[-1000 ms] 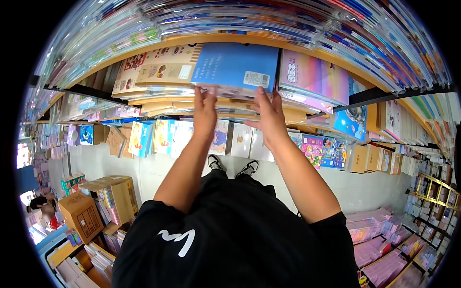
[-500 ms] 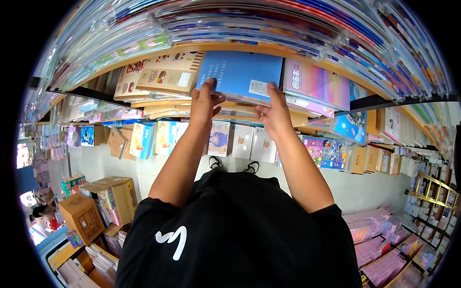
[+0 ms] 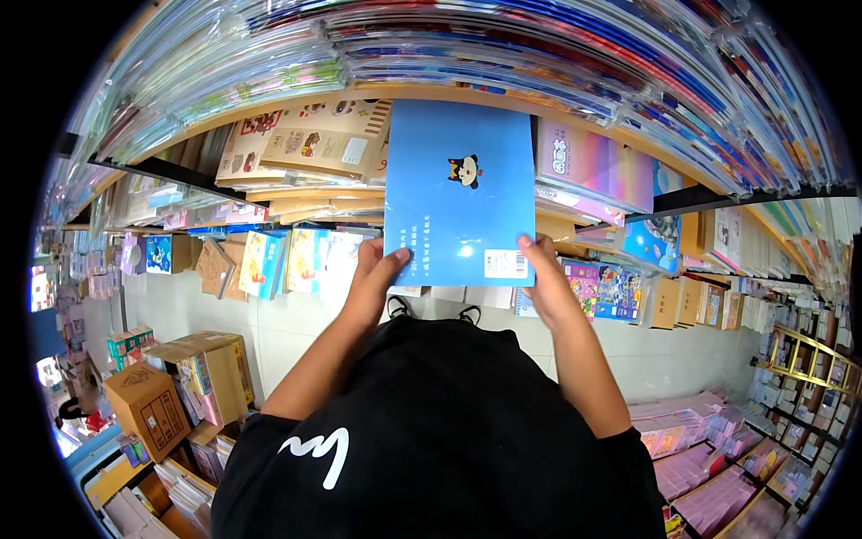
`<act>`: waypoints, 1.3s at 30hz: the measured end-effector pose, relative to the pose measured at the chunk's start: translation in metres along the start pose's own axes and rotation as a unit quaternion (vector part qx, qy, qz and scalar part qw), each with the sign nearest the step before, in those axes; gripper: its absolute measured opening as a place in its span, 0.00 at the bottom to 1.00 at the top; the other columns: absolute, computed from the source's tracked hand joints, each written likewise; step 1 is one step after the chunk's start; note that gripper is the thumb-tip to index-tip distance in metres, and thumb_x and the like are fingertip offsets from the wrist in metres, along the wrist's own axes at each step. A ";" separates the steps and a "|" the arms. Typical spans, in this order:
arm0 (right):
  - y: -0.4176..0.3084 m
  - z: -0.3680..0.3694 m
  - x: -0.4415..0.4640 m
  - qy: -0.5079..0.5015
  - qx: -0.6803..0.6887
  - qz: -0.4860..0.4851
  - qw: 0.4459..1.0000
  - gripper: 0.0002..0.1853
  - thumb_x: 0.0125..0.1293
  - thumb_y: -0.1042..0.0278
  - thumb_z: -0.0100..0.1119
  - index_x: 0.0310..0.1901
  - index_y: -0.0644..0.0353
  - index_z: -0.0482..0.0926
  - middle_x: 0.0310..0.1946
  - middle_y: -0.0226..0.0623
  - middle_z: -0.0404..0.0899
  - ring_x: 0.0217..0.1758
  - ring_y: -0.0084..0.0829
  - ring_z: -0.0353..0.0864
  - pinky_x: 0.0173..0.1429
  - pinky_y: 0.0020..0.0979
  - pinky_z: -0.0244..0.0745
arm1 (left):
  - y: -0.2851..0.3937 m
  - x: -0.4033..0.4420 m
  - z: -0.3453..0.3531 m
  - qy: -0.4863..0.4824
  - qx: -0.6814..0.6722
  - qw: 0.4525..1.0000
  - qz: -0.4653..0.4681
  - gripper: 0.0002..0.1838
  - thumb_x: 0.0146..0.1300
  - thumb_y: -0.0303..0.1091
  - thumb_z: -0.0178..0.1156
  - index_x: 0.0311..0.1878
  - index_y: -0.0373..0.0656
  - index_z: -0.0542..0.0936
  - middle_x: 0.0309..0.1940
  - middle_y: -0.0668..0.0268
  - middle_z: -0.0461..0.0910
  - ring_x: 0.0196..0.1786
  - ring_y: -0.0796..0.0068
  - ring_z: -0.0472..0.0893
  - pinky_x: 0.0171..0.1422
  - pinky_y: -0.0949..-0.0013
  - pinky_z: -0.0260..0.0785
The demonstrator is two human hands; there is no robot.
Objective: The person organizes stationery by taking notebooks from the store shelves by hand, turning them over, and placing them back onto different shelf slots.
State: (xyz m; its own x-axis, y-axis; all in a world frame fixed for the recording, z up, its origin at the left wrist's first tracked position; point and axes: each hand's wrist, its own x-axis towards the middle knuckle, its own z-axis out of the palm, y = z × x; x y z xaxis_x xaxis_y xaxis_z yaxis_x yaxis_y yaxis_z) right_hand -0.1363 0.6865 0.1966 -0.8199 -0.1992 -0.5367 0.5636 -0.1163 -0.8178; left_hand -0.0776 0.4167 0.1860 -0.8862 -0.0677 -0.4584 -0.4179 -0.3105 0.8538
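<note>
A blue book (image 3: pixel 461 193) with a small cartoon face, white lettering and a barcode label is between my hands, partly drawn out from the shelf. My left hand (image 3: pixel 375 274) grips its near left corner, the thumb on top. At the near right corner my right hand (image 3: pixel 549 269) holds the edge beside the label, thumb also above. The other fingers of both hands are mostly hidden beneath the book. Left of it on the shelf lie tan cartoon-printed books (image 3: pixel 310 148); to the right is a pink and purple book (image 3: pixel 588 157).
Plastic-sleeved items (image 3: pixel 503 45) are packed tightly along the shelf above. Below, boxes and books (image 3: pixel 310 256) line the lower level above my feet. Cardboard cartons (image 3: pixel 148 409) stand behind me on the left, pink goods (image 3: pixel 709 481) on the right, and a yellow ladder (image 3: pixel 813 359) at far right.
Both hands have moved back toward my body, sliding the blue book outward from the shelf. More of its cover now shows, including the cartoon face.
</note>
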 end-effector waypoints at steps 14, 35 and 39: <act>-0.034 0.018 0.064 0.016 0.007 -0.009 1.000 0.43 0.64 0.37 0.61 0.66 0.71 0.67 0.57 0.51 0.76 0.58 0.37 0.79 0.58 0.34 0.78 | 0.054 0.098 0.011 -0.115 -0.032 0.993 -0.027 0.34 0.66 0.53 0.61 0.63 0.32 0.71 0.46 0.53 0.81 0.46 0.66 0.84 0.51 0.66 0.79; -0.006 0.030 0.041 0.028 0.026 0.000 0.999 0.42 0.67 0.34 0.57 0.70 0.63 0.65 0.63 0.47 0.72 0.66 0.40 0.72 0.67 0.39 0.70 | 0.048 0.074 0.007 -0.123 0.013 0.989 -0.085 0.46 0.64 0.62 0.60 0.68 0.28 0.65 0.54 0.49 0.79 0.52 0.63 0.82 0.56 0.66 0.76; 0.007 0.023 0.057 0.057 -0.006 -0.044 0.997 0.46 0.67 0.32 0.56 0.72 0.65 0.61 0.66 0.50 0.68 0.69 0.40 0.69 0.69 0.38 0.68 | 0.026 0.096 0.004 -0.074 0.017 0.997 -0.031 0.50 0.61 0.64 0.63 0.65 0.20 0.64 0.55 0.44 0.77 0.53 0.58 0.82 0.56 0.62 0.76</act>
State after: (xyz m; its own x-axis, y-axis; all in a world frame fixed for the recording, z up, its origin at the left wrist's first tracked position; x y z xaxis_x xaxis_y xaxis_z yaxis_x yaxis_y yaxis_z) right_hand -0.1767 0.6518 0.1652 -0.8723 -0.0773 -0.4829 0.4889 -0.1169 -0.8645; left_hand -0.1748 0.4059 0.1655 -0.8766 0.0915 -0.4724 -0.4781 -0.2767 0.8336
